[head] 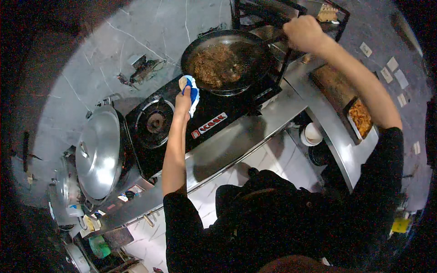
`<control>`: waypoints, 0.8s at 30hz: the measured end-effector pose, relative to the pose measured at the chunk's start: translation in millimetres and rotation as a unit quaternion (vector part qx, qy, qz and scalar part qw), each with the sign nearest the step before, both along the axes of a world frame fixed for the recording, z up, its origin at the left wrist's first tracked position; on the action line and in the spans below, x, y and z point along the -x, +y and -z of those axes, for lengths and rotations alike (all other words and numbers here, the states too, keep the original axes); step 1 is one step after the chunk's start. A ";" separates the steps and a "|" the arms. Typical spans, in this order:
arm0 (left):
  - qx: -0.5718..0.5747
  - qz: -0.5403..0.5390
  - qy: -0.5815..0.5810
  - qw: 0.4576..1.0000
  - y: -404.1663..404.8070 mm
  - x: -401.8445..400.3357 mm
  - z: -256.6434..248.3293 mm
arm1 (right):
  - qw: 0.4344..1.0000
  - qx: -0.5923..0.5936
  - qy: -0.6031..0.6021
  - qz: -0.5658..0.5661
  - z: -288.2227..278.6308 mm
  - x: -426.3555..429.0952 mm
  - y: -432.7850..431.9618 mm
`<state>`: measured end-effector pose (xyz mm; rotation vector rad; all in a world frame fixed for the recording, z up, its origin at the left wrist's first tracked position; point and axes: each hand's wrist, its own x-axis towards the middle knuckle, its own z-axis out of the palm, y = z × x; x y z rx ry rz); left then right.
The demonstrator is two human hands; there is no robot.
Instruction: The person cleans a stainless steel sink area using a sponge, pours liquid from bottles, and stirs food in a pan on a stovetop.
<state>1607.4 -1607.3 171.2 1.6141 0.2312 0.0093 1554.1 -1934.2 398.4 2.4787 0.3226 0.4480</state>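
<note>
A large dark wok (pixel 254 80) rests over the right burner of a black two-burner gas stove (pixel 211 109). Browned, shredded-looking food (pixel 216 65) lies in the wok, mostly in its left half. My left hand (pixel 184 99) grips a folded blue and white cloth (pixel 193 94) against the wok's near left rim. My right hand (pixel 304 34) is closed on the handle of a dark utensil (pixel 273 39) that reaches over the wok's upper right rim; its working end is hard to make out against the dark pan.
Left of the free burner (pixel 156 123) stands a big lidded metal pot (pixel 99 153). A black metal rack (pixel 290 65) rises beside the wok on the right. Farther right, a tray of orange-brown food (pixel 360 117) lies on the counter, with stacked white bowls (pixel 311 134) below.
</note>
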 end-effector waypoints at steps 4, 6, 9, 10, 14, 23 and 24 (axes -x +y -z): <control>-0.004 0.014 0.019 1.000 -5.5 2.7 -6.5 | 0.989 -0.071 0.106 0.075 0.5 -35.3 -27.2; -0.024 0.005 -0.040 0.999 -5.5 3.6 -3.6 | 0.952 -0.151 0.218 0.153 7.8 -53.8 -25.2; -0.027 0.010 -0.009 1.000 2.4 -11.5 16.1 | 0.949 -0.237 0.175 0.114 78.9 -103.7 -30.2; -0.024 0.010 -0.005 1.000 -6.0 -11.2 14.7 | 0.956 -0.217 0.168 0.103 95.6 -110.0 -31.6; -0.038 -0.021 -0.008 0.999 -0.8 -14.4 17.9 | 0.982 -0.104 0.151 0.036 88.3 -96.8 7.9; 0.009 -0.019 0.006 1.000 -9.5 -14.2 17.9 | 0.984 0.020 0.068 -0.162 102.8 35.8 -0.8; -0.002 -0.021 0.007 1.000 -11.0 -9.3 10.0 | 0.980 -0.027 0.036 -0.195 107.4 48.5 -3.2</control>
